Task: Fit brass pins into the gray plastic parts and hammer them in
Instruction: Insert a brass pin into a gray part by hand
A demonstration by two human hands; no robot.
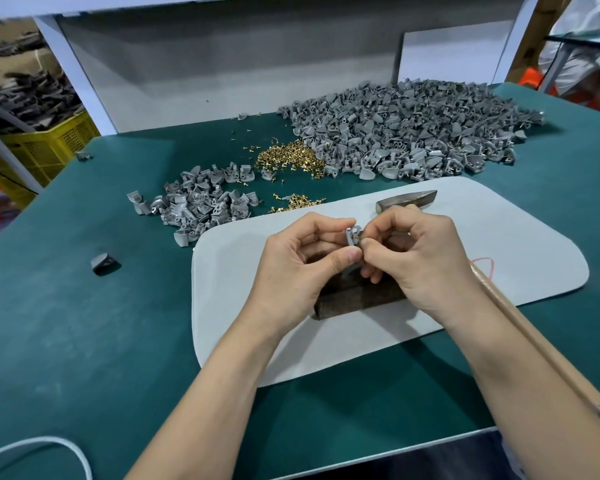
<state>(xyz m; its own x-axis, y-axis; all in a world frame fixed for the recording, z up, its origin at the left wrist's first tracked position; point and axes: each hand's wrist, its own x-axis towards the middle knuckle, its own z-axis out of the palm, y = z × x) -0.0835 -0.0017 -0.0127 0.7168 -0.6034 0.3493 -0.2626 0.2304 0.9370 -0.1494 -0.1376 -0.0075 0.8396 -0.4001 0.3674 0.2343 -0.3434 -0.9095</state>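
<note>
my left hand [302,258] has thumb and fingers clamped on the gray part [353,235] at frame centre, above the wooden block [354,296]. my right hand [416,258] pinches a brass pin [359,241] against the part's right side. i judge the pin must go leftward into its hole. the hammer [407,199] runs beneath my right hand.

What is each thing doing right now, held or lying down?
Left hand, pinching one small gray plastic part.
Right hand, pinching a tiny brass pin at that part.
Wooden-handled steel hammer, lying on the pale gray mat.
Dark wooden block, resting on mat below the hands.
Loose brass pins, heaped on green table.
Big pile of gray parts, untouched at back.
</note>
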